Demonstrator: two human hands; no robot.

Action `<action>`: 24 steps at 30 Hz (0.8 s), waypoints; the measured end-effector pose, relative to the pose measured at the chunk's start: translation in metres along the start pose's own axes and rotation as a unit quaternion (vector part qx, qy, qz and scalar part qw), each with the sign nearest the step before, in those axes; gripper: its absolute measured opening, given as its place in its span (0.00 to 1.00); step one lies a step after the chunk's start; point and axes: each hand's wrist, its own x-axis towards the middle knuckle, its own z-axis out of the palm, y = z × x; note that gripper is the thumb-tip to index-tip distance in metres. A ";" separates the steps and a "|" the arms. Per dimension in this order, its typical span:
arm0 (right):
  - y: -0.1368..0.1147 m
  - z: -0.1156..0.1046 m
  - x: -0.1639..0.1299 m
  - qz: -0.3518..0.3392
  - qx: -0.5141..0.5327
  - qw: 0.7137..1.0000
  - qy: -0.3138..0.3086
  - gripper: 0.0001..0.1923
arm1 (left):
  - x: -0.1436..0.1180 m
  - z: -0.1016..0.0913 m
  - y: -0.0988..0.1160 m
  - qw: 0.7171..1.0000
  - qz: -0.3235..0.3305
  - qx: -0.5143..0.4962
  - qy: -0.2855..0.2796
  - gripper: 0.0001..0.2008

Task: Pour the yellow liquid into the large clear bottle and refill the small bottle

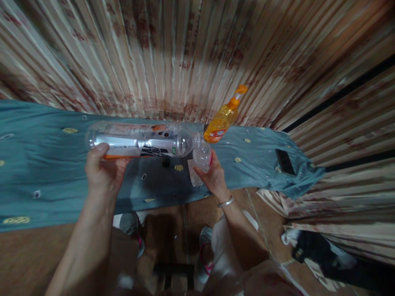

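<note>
My left hand [106, 166] is wrapped round the lower part of a large clear plastic bottle [142, 142] with a silver and orange label. The bottle lies almost level in the air, its mouth pointing right. My right hand [212, 174] grips a small clear plastic bottle [202, 156] just under that mouth. The two openings meet or nearly meet; I cannot tell if they touch. Any liquid passing between them is too blurred to see. Behind my right hand stands an orange pump bottle [220, 123] of yellow-orange liquid.
A teal patterned cloth [61, 172] covers the narrow table. On it are a small dark round object [166, 162], a pale folded cloth or tissue [195, 174] and a black phone [285, 162] at the right. Pleated curtains [173, 61] hang behind, and a stool [174, 269] stands below.
</note>
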 end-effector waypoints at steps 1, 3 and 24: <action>0.000 0.000 0.000 0.000 0.000 1.000 -0.001 0.41 | 0.000 0.000 0.000 1.000 -0.002 0.003 0.003 0.23; 0.001 0.000 0.000 -0.001 -0.003 1.000 -0.001 0.41 | 0.000 0.000 0.001 1.000 -0.004 0.007 0.006 0.23; 0.000 -0.001 0.000 0.007 0.007 1.000 0.000 0.41 | -0.001 0.001 0.001 1.000 0.009 -0.011 0.004 0.23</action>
